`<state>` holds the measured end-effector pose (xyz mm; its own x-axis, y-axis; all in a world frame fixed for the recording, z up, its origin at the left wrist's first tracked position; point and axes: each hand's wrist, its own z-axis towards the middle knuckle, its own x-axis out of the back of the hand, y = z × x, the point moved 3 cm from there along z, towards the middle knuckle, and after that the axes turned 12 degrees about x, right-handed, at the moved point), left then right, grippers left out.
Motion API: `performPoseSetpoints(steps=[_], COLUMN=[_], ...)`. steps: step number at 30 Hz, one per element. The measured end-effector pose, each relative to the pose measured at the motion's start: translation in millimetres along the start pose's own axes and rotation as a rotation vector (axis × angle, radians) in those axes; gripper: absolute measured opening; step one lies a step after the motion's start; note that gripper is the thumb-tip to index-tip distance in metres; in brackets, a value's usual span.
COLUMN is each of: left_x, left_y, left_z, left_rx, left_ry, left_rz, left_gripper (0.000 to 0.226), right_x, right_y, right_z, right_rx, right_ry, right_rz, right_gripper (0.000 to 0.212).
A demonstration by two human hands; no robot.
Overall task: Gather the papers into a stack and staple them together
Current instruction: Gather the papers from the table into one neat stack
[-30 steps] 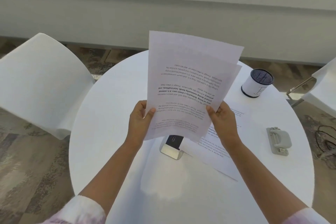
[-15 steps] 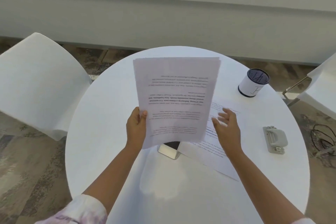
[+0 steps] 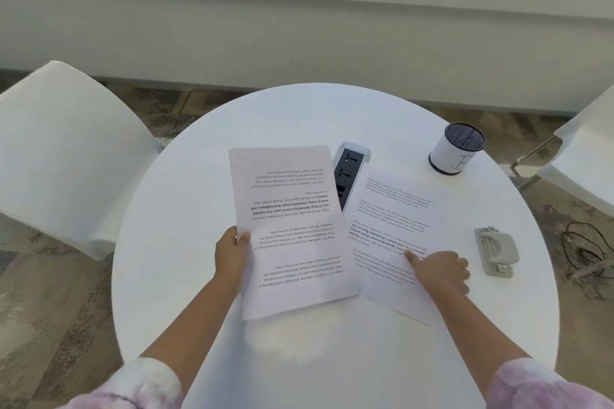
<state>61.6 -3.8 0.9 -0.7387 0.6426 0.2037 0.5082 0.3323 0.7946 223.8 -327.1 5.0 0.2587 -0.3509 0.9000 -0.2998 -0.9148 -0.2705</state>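
Head view: the left hand (image 3: 232,254) pinches the stack (image 3: 292,229) by its left edge, while the right hand (image 3: 438,271), fingers curled and forefinger out, presses the loose sheet (image 3: 395,206) lying just right of the stack on the worktop (image 3: 186,276). That sheet's long axis runs away from the person, so the right hand is nearer it. The stapler (image 3: 496,251) sits right of the sheet, a power strip (image 3: 349,173) between stack and sheet, a cup (image 3: 457,148) beyond.

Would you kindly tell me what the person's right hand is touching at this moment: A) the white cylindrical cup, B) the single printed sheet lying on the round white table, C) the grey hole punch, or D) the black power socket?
B: the right hand rests fingertips-down on the single printed sheet lying flat on the round white table, apart from the grey hole punch.
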Motion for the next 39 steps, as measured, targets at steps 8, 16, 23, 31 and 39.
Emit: performPoseSetpoints(steps=[8,16,23,31,39], left_x=[-2,-12,-12,-11,-12], left_y=[-10,-25,-28,-22,-19], left_z=[5,14,20,12,8], left_rx=[0.042,0.176,0.196,0.238,0.239], left_ry=[0.006,-0.021,-0.034,-0.049,-0.106], left_rz=[0.018,0.052,0.114,0.022,0.014], left_gripper=[0.014,0.015,0.019,0.031,0.035], right_x=[0,56,124,74,-13], right_y=[-5,-45,-98,-102,-88], right_z=[9,-8,-35,-7,-32], right_rx=[0.105,0.480,0.743,0.581,0.649], right_ry=[-0.027,0.171,0.357,-0.096,-0.334], right_rz=[0.080,0.136,0.179,0.734,0.663], right_gripper=[0.058,0.034,0.033,0.035,0.044])
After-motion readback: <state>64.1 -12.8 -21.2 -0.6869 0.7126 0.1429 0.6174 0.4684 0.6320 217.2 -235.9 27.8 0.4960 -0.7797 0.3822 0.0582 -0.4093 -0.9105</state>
